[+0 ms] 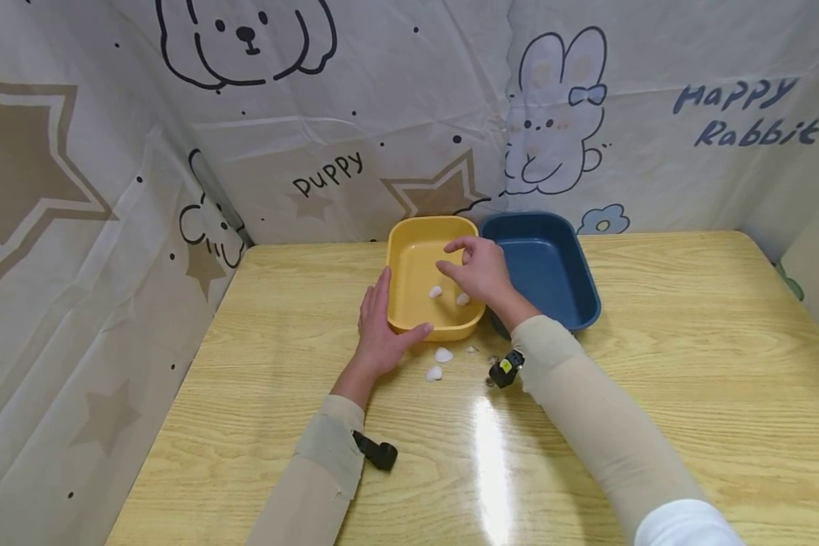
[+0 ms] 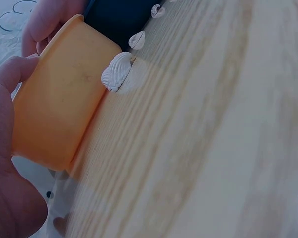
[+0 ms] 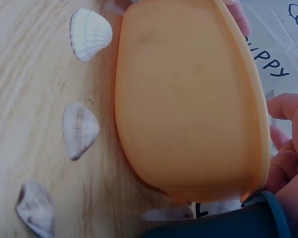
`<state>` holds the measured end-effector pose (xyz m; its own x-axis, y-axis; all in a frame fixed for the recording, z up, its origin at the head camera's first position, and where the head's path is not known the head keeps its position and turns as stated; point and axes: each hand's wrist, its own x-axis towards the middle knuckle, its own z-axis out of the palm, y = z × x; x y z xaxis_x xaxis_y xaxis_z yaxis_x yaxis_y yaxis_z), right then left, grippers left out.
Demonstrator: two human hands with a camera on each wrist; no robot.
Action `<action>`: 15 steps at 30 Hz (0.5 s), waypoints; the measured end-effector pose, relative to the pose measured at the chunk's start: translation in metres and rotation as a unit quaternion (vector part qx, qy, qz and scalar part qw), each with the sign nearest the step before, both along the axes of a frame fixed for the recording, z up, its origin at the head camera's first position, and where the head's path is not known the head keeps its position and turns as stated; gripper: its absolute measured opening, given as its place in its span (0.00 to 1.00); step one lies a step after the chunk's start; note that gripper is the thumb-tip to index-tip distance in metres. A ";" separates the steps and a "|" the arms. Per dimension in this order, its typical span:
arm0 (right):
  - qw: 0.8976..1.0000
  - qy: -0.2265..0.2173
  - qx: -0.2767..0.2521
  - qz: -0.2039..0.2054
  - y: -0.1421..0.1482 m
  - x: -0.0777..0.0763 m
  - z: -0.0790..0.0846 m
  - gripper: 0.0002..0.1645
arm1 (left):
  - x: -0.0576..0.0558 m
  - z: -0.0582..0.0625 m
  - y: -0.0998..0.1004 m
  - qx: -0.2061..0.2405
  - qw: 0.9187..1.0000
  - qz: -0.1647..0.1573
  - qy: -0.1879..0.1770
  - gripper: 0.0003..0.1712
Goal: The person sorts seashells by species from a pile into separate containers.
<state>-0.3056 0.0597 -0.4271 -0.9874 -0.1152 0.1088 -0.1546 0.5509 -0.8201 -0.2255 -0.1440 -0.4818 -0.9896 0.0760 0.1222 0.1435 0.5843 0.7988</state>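
Note:
My left hand [image 1: 380, 334] holds the near left corner of a yellow bin [image 1: 437, 332], its fingers along the left wall and its thumb at the front rim. Over that bin hovers my right hand [image 1: 481, 271], thumb and forefinger apart, with nothing visible between them. Two small white seashells [image 1: 436, 291] lie on the bin's floor. Several more shells sit on the table just in front, including a white ribbed shell [image 3: 91, 34], a brownish shell [image 3: 81, 130] and a darker shell [image 3: 36, 208]. The right forearm partly hides that area in the head view.
A dark blue bin [image 1: 580, 277] stands against the yellow one on its right; no contents show in its visible part. Both are near the back edge of the wooden table [image 1: 689, 364], by a printed cloth wall [image 1: 409, 91]. Wrist cameras [image 1: 380, 455] stick out from both forearms.

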 end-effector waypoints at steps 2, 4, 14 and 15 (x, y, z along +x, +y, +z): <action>1.000 0.006 -0.006 0.002 0.001 0.001 0.000 0.22 | 0.000 0.000 0.000 -0.002 1.000 0.001 -0.001 0.66; 1.000 0.013 -0.011 0.003 0.003 0.002 0.001 0.22 | 0.000 0.000 0.000 -0.001 1.000 0.001 -0.002 0.67; 0.998 0.052 -0.020 0.029 0.010 0.023 0.011 0.18 | 0.001 0.000 0.000 0.004 1.000 0.000 0.000 0.66; 0.998 0.055 -0.020 0.033 0.011 0.026 0.012 0.18 | 0.001 0.000 0.000 0.005 1.000 -0.001 0.001 0.66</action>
